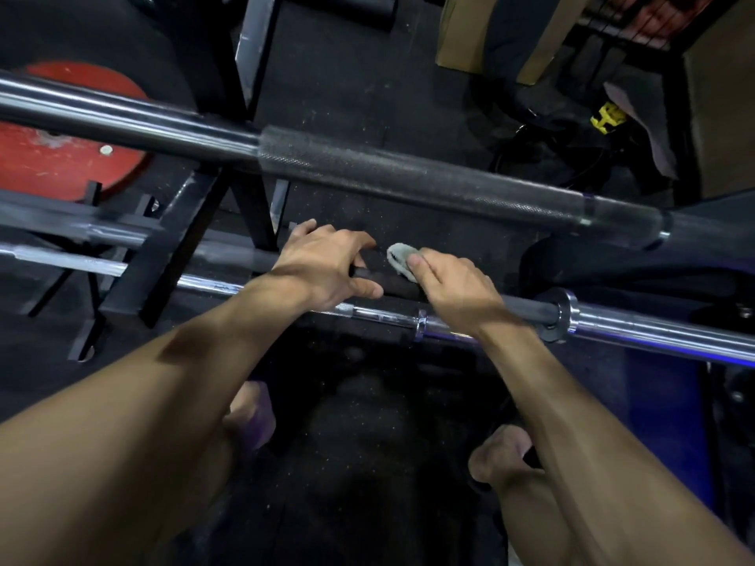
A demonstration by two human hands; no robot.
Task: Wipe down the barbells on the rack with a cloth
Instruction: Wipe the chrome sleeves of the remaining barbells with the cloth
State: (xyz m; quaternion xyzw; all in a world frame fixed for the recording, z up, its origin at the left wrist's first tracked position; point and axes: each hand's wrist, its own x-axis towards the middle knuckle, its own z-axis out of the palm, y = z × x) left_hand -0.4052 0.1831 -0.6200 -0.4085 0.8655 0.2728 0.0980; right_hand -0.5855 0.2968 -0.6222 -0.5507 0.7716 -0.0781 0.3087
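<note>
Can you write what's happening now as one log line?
left hand: grips dark barbell | right hand: holds grey cloth on it | stage: wiping

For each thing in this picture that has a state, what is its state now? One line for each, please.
Left hand: curled round the black barbell, steadying it.
Right hand: holds the cloth against the same bar.
Grey cloth: bunched, pressed on the bar.
Black barbell: horizontal, held by both hands.
Thick knurled bar: lying above, untouched.
Chrome bar: lying nearer, untouched.
Red plate: on the floor.
</note>
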